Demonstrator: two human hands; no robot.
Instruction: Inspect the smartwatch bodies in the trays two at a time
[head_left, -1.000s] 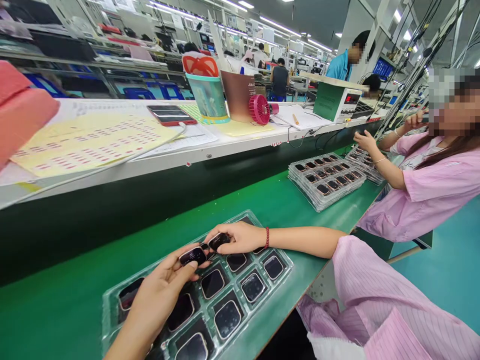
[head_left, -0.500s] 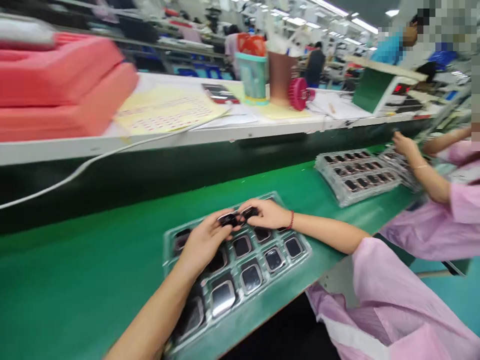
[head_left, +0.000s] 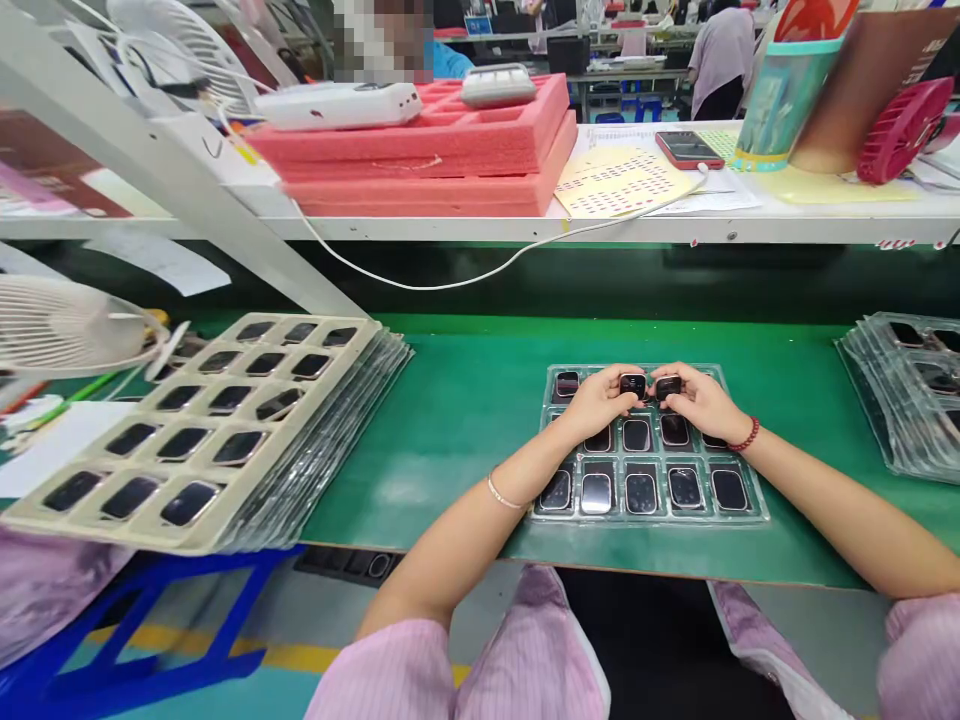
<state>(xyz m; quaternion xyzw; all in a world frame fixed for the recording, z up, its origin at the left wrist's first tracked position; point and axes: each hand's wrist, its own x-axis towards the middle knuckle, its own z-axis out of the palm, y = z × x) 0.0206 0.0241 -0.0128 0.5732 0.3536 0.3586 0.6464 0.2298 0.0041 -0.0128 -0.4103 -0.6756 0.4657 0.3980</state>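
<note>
A clear plastic tray [head_left: 652, 520] lies on the green work surface, its pockets holding several dark square pieces with rounded corners. Over its back row, my left hand [head_left: 598, 402] is closed on one dark square piece [head_left: 632, 385], gripped between thumb and fingers. Close beside it on the right, my right hand [head_left: 703, 402] pinches a second dark square piece [head_left: 667, 386]. The two pieces are held near each other with a small gap between them. Part of the back row is hidden under my hands.
A cream tray [head_left: 169, 420] of similar pieces tops a tray stack at the left, near a white fan [head_left: 67, 325]. More stacked trays [head_left: 892, 400] stand at the right. A shelf edge [head_left: 480, 231] runs behind, with a white cable [head_left: 442, 287] hanging below it.
The view has swung left and levelled, bringing the cream tray and fan into sight and taking the neighbouring person's hands out. Both hands still hold dark pieces over the tray.
</note>
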